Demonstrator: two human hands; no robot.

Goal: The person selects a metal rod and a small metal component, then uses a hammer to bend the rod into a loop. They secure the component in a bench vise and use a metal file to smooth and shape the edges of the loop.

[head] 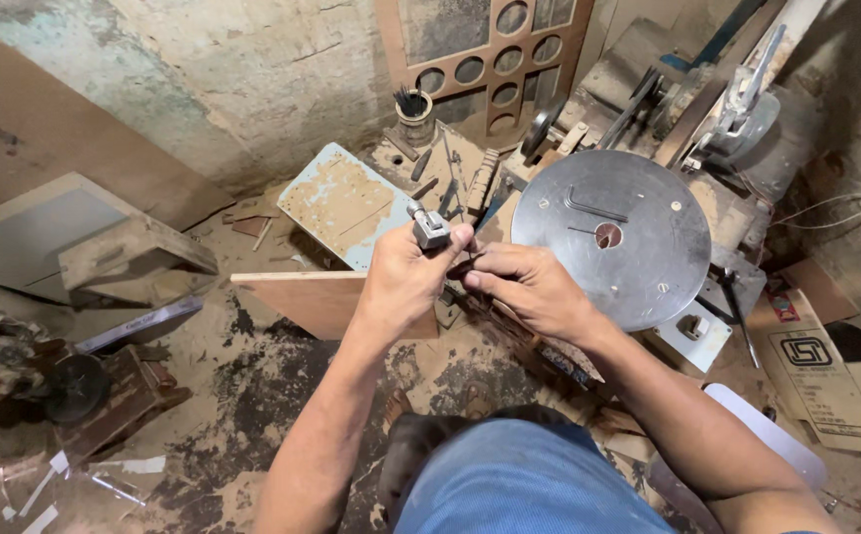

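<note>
Two bare forearms, no sleeves, watch, rings or gloves visible. Left hand [406,282] and right hand [529,289] both bare. Blue denim-like trousers [519,485] at bottom of frame. Nothing else worn shows.

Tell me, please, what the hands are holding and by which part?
The left hand grips a small grey metal fitting by its lower end; the right hand pinches something at its side, too hidden to identify.
</note>
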